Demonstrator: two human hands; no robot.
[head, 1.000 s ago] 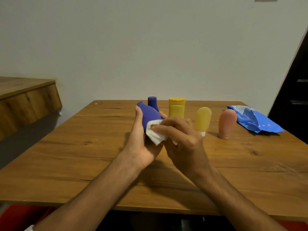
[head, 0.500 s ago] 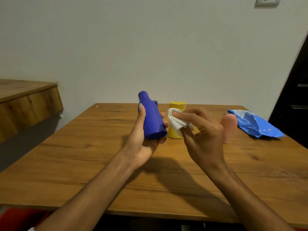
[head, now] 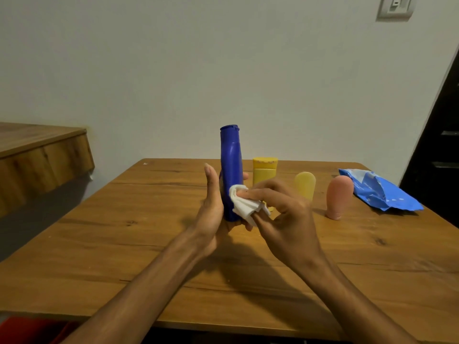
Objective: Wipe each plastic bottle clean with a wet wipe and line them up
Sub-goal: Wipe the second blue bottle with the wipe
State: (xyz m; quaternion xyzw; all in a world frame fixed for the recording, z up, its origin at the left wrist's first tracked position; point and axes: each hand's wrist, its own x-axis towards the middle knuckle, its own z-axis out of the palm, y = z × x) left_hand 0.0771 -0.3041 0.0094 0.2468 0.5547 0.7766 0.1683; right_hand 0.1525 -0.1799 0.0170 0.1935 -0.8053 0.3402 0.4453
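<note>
My left hand [head: 212,214] holds a tall blue bottle [head: 231,160] upright above the wooden table [head: 99,244], cap at the top, fingers wrapped behind its lower part. My right hand [head: 283,214] pinches a crumpled white wet wipe [head: 244,206] and presses it against the bottle's lower right side. Behind my hands stand a yellow flip-cap bottle [head: 264,171], a rounded yellow bottle [head: 305,184] and a pink rounded bottle [head: 339,196] in a row. A second blue bottle seen earlier is hidden behind the held one.
A blue wet-wipe pack [head: 377,192] lies at the table's right rear. A wooden ledge [head: 37,155] juts from the left wall. A dark doorway [head: 439,145] is at the right, and something red [head: 27,330] sits under the table's front edge.
The blue bottle has been turned from tilted, base toward me, to upright with the cap up. My right hand brought the wipe back onto its lower side.
</note>
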